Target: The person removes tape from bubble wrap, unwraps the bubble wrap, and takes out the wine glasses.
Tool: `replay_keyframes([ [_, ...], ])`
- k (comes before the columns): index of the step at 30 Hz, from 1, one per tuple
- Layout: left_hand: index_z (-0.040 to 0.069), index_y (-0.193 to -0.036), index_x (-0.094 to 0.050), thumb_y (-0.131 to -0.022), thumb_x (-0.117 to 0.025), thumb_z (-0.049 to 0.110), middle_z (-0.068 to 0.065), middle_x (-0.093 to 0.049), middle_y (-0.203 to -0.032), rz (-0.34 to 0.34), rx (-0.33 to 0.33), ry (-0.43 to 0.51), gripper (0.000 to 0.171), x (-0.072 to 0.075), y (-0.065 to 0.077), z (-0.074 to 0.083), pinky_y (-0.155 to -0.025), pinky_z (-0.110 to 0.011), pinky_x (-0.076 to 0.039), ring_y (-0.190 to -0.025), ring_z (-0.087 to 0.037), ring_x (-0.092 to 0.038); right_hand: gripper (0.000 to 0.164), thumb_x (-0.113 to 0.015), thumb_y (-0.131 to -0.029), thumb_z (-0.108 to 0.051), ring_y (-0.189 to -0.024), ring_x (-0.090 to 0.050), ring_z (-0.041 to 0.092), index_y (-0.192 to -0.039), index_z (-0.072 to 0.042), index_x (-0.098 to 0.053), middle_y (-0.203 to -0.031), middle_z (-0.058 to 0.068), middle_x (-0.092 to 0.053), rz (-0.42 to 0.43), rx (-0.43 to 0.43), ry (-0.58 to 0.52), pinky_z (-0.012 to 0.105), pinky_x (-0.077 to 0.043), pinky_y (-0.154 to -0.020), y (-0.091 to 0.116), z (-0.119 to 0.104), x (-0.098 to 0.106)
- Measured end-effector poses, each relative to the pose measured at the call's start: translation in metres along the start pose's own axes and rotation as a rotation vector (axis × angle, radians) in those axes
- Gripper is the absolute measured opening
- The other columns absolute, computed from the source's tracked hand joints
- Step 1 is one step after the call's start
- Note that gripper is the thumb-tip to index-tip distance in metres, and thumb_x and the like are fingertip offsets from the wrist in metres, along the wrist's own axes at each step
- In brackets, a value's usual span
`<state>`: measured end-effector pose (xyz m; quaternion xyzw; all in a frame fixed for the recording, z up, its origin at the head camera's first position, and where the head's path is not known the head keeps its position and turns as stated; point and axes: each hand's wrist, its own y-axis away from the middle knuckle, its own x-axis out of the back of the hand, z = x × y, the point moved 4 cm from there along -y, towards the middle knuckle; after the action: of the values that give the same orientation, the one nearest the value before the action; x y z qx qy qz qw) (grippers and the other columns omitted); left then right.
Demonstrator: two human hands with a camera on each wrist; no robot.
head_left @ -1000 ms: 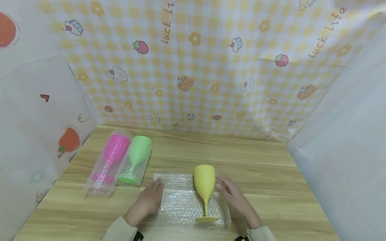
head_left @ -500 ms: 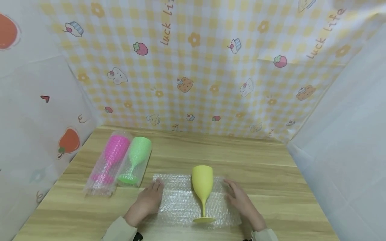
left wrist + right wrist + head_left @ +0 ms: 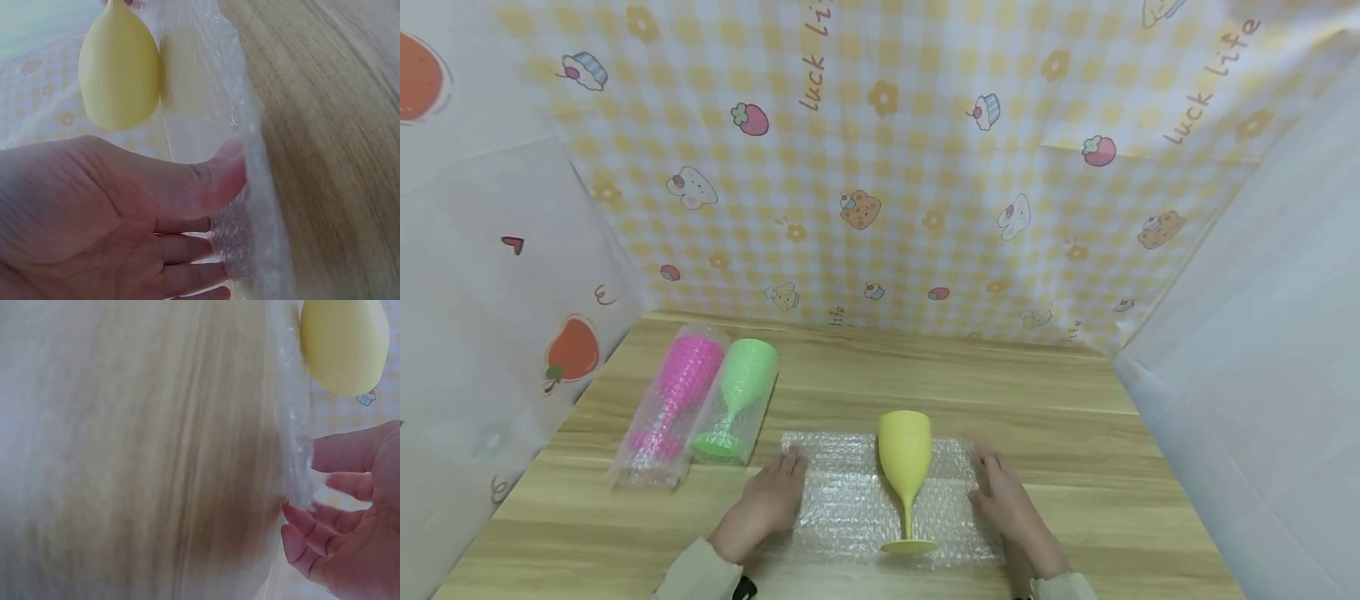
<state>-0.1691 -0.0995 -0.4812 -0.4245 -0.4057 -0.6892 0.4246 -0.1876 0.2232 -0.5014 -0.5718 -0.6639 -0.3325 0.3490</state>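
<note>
A yellow goblet (image 3: 905,454) lies on its side on a spread sheet of bubble wrap (image 3: 842,508), its bowl toward the back and its foot toward the person. My left hand (image 3: 771,496) rests at the sheet's left edge. In the left wrist view its thumb (image 3: 215,184) touches the wrap, the other fingers extended below. My right hand (image 3: 1011,508) is at the sheet's right edge. In the right wrist view its thumb and loosely bent fingers (image 3: 309,534) lie beside the wrap's edge. Neither hand touches the goblet.
At the back left lie a pink goblet (image 3: 688,371) and a green goblet (image 3: 747,375), side by side, each in bubble wrap. The wooden tabletop (image 3: 1075,417) meets a checked cloth backdrop (image 3: 925,167). White sheets stand at both sides.
My right hand has moved right, away from the goblet, and the wrap's right side now lies spread wider. The goblet has shifted slightly left. My left hand has stayed in place.
</note>
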Motion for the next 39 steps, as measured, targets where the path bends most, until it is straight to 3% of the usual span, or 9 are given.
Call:
replay_keyframes([
  [6, -0.015, -0.133, -0.035, -0.069, -0.069, -0.007, -0.033, -0.029, -0.143, -0.002, 0.004, -0.005, 0.074, 0.001, 0.0, 0.001, -0.106, -0.054, -0.034, -0.131, -0.048, -0.031, 0.086, -0.07, -0.074, -0.003, -0.124, -0.04, 0.048, -0.145, -0.002, -0.023, -0.141, 0.031, -0.032, 0.106, 0.081, 0.168, 0.058, -0.039, -0.099, 0.003, -0.006, -0.001],
  [9, -0.015, -0.133, -0.035, -0.068, -0.071, -0.006, -0.033, -0.03, -0.143, 0.005, 0.001, -0.013, 0.075, 0.001, 0.0, 0.001, -0.106, -0.053, -0.035, -0.13, -0.048, -0.032, 0.074, -0.065, -0.076, 0.002, -0.131, -0.034, 0.043, -0.142, 0.001, -0.031, -0.145, 0.026, -0.031, 0.134, 0.131, 0.237, 0.057, -0.032, -0.106, 0.006, -0.012, -0.002],
  [13, -0.015, -0.133, -0.036, -0.075, -0.065, -0.006, -0.033, -0.031, -0.143, 0.007, -0.003, -0.02, 0.065, 0.001, 0.001, 0.001, -0.105, -0.053, -0.036, -0.13, -0.048, -0.033, 0.058, -0.058, -0.076, 0.012, -0.135, -0.033, 0.038, -0.132, 0.006, -0.045, -0.144, 0.022, -0.037, 0.089, 0.187, 0.285, 0.053, -0.027, -0.111, 0.008, -0.019, -0.007],
  [17, -0.015, -0.132, -0.037, -0.082, -0.057, -0.006, -0.033, -0.031, -0.143, 0.001, -0.008, -0.015, 0.055, 0.001, 0.002, 0.001, -0.105, -0.053, -0.036, -0.131, -0.047, -0.033, 0.05, -0.056, -0.079, 0.012, -0.131, -0.038, 0.038, -0.128, 0.006, -0.05, -0.143, 0.021, -0.04, 0.006, 0.167, 0.224, 0.052, -0.03, -0.109, 0.008, -0.019, -0.008],
  [23, -0.015, -0.134, -0.035, -0.082, -0.054, -0.006, -0.032, -0.029, -0.144, 0.007, -0.016, 0.012, 0.056, 0.002, 0.002, -0.002, -0.106, -0.054, -0.034, -0.131, -0.048, -0.031, 0.043, -0.051, -0.09, 0.002, -0.134, -0.033, 0.039, -0.132, 0.005, -0.046, -0.146, 0.022, -0.033, -0.116, 0.134, 0.095, 0.055, -0.028, -0.109, 0.004, -0.016, -0.004],
  [27, -0.015, -0.133, -0.036, -0.082, -0.058, -0.003, -0.033, -0.031, -0.142, 0.004, -0.03, 0.014, 0.057, 0.003, 0.001, -0.002, -0.106, -0.053, -0.034, -0.129, -0.049, -0.033, 0.037, -0.048, -0.093, -0.003, -0.135, -0.031, 0.04, -0.129, 0.005, -0.048, -0.145, 0.026, -0.032, -0.141, 0.095, 0.068, 0.058, -0.024, -0.11, 0.002, -0.018, -0.002],
  [31, -0.016, -0.129, -0.04, -0.07, -0.072, 0.0, -0.033, -0.035, -0.139, 0.019, -0.048, 0.046, 0.068, 0.008, -0.001, 0.0, -0.101, -0.052, -0.04, -0.126, -0.049, -0.038, 0.033, -0.048, -0.093, -0.003, -0.134, -0.03, 0.042, -0.125, 0.005, -0.05, -0.144, 0.028, -0.033, -0.14, 0.074, 0.083, 0.061, -0.022, -0.109, 0.001, -0.023, -0.001],
  [34, -0.017, -0.125, -0.043, -0.064, -0.078, 0.006, -0.034, -0.037, -0.137, 0.021, -0.037, 0.089, 0.075, 0.013, -0.004, 0.0, -0.1, -0.054, -0.041, -0.124, -0.049, -0.04, 0.035, -0.046, -0.094, -0.004, -0.134, -0.029, 0.043, -0.128, 0.006, -0.048, -0.143, 0.028, -0.034, -0.162, 0.063, 0.068, 0.063, -0.018, -0.109, -0.001, -0.025, -0.001],
  [39, -0.016, -0.12, -0.05, -0.074, -0.073, 0.019, -0.036, -0.04, -0.134, 0.01, 0.014, 0.146, 0.062, 0.022, -0.009, 0.007, -0.1, -0.061, -0.037, -0.119, -0.052, -0.043, 0.053, -0.052, -0.084, 0.004, -0.137, -0.021, 0.045, -0.134, 0.01, -0.037, -0.146, 0.03, -0.027, -0.249, 0.049, 0.013, 0.068, -0.012, -0.107, -0.003, -0.022, 0.0],
])
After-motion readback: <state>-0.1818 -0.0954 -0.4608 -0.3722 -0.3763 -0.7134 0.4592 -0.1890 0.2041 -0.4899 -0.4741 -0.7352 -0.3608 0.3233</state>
